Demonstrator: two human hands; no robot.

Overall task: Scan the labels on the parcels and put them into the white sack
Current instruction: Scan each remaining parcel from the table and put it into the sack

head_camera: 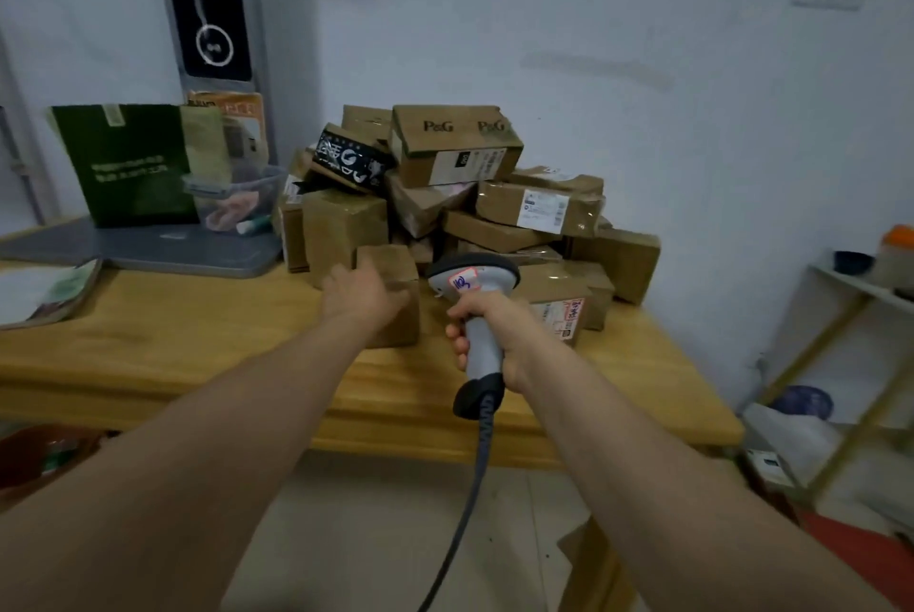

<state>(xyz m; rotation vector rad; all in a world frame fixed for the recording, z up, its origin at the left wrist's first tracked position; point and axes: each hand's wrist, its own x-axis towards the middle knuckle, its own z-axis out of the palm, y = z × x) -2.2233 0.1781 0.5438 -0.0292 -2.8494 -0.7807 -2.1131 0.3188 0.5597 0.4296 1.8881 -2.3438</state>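
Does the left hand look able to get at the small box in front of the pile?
Probably yes: the left hand is right at the small box, which stands foremost with nothing stacked on it.

Seemingly open tabletop before parcel pile

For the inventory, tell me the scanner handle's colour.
Scanner handle: light grey, head view.

We see a heap of brown cardboard parcels, several with white labels, piled on the light wooden table, one small plain cube-shaped box upright at its front edge, just left of the grey handheld scanner.
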